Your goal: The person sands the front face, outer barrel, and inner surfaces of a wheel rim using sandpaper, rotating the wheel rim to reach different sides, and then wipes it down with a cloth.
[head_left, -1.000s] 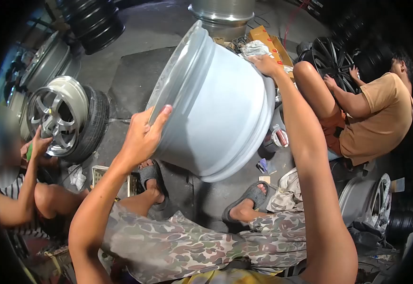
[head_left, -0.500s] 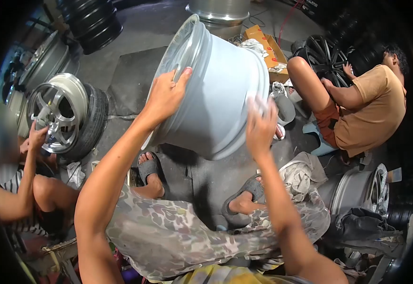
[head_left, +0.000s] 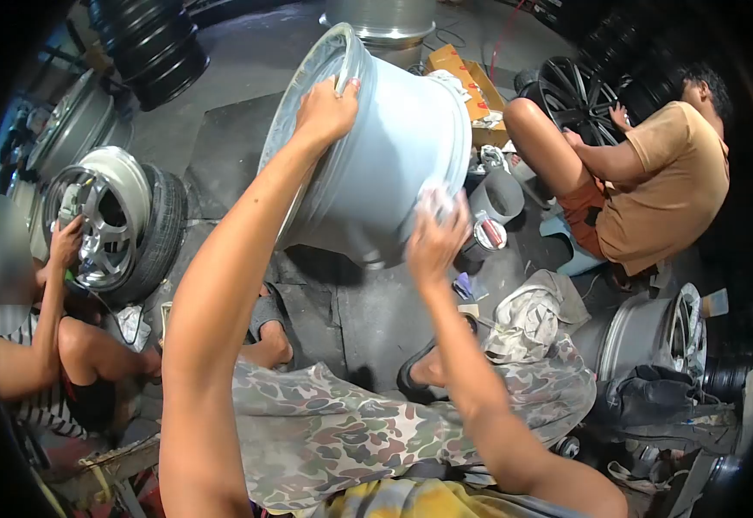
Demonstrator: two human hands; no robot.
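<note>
Wheel rim: tilted above the floor, masking part of the far edge of the dark mat | my left hand: fingers closed over its left lip, likely to steady it, leaving the barrel bare | my right hand: fingers bunched on a white wad, seemingly against the opposite lip

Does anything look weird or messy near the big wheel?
I see nothing clearly broken or spilled. The big wheel leans, but the left hand holds it. The pale cloth beside the camouflage trousers looks messy because it's bunched in a heap.
</note>
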